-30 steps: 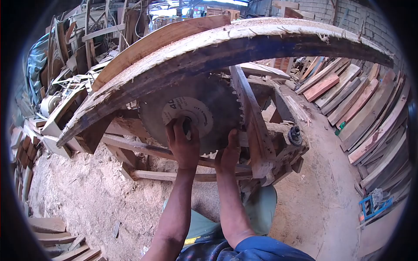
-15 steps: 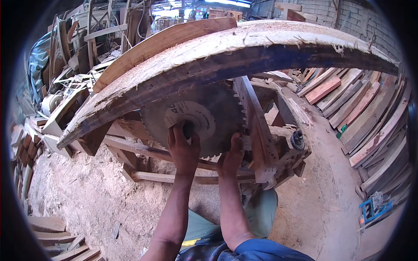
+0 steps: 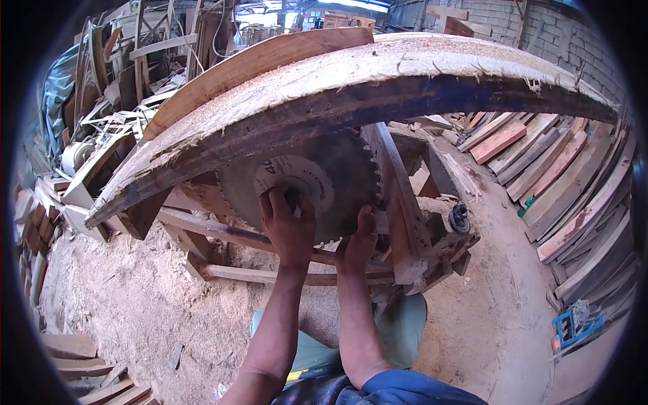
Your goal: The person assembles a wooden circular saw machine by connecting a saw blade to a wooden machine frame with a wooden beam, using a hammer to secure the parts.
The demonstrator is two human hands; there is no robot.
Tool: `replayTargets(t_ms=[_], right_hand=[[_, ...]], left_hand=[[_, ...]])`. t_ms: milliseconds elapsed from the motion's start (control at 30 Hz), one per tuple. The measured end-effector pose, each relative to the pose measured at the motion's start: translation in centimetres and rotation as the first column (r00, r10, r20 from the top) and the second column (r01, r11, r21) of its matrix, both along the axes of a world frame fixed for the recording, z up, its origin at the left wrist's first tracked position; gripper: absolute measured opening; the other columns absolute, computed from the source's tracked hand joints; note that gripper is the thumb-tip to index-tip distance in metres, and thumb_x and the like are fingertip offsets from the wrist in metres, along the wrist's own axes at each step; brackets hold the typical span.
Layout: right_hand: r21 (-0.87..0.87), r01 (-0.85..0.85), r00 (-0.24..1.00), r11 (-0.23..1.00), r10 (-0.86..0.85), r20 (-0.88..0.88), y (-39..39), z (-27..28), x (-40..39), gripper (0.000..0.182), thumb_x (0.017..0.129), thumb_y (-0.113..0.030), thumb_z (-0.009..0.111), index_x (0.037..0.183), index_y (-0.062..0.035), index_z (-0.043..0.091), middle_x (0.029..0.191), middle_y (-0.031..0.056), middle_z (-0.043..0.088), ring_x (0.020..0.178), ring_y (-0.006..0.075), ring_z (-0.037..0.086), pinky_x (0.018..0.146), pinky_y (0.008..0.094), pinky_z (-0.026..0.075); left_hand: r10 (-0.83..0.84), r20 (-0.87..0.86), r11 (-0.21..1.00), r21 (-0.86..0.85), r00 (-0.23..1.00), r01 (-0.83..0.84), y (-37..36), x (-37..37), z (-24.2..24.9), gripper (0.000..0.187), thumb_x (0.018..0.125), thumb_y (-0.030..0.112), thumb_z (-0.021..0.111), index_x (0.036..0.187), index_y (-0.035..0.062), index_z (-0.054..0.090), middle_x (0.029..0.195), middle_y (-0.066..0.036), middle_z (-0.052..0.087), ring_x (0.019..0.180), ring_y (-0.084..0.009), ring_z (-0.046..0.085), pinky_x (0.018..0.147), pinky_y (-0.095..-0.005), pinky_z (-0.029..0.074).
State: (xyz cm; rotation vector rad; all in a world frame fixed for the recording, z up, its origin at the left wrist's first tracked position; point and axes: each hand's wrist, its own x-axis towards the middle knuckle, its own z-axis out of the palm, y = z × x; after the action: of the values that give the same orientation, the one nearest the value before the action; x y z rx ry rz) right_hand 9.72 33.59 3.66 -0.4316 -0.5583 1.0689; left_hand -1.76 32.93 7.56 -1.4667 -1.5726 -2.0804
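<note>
A round toothed saw blade [image 3: 351, 175] with a pale printed label hangs under the thick wooden tabletop [image 3: 283, 111]. My left hand [image 3: 290, 226] is at the blade's centre, its fingers wrapped round the dark hub part. On the blade's lower right edge rests my right hand [image 3: 358, 243], thumb raised against the rim and the other fingers behind it, partly hidden. The upper part of the blade is hidden by the tabletop. Right of the blade stands a wooden leg [image 3: 399, 209] of the bench frame.
A curved board [image 3: 250, 67] lies on the tabletop. A black round part [image 3: 460, 219] sits at the frame's right. Planks [image 3: 553, 162] line the right side, near a blue frame [image 3: 574, 329]. Sawdust [image 3: 128, 290] covers the floor; scrap wood lies at the left.
The view has shifted slightly. My left hand has turned a little at the hub, and the blade's label has rotated slightly. My right hand stays at the rim.
</note>
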Motion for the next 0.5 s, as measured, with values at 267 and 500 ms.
replayTargets(t_ms=[267,500], right_hand=[[-0.015,-0.004,1.0,1.0,0.004,-0.011,-0.4,0.4,-0.1,0.05,0.11,-0.041,0.071,0.142,-0.0035,0.064,0.139,0.0054,0.069,0.127,0.0183,0.066,0.11,0.0366,0.052],[0.003,0.017,1.0,1.0,-0.017,0.013,0.0,0.1,-0.2,0.053,0.109,-0.043,0.072,0.143,-0.0036,0.064,0.139,0.0055,0.069,0.128,0.0187,0.066,0.111,0.0372,0.051]], left_hand=[[0.009,-0.122,1.0,-0.015,0.993,-0.011,-0.1,-0.8,-0.7,0.038,0.089,0.002,0.073,0.126,0.0074,0.067,0.119,-0.018,0.065,0.103,-0.0421,0.072,0.084,-0.0544,0.059],[0.052,-0.422,0.997,0.066,0.905,-0.027,-0.4,-3.2,-0.3,0.039,0.088,-0.001,0.074,0.126,0.0057,0.067,0.119,-0.018,0.068,0.1,-0.0417,0.073,0.082,-0.0506,0.061]])
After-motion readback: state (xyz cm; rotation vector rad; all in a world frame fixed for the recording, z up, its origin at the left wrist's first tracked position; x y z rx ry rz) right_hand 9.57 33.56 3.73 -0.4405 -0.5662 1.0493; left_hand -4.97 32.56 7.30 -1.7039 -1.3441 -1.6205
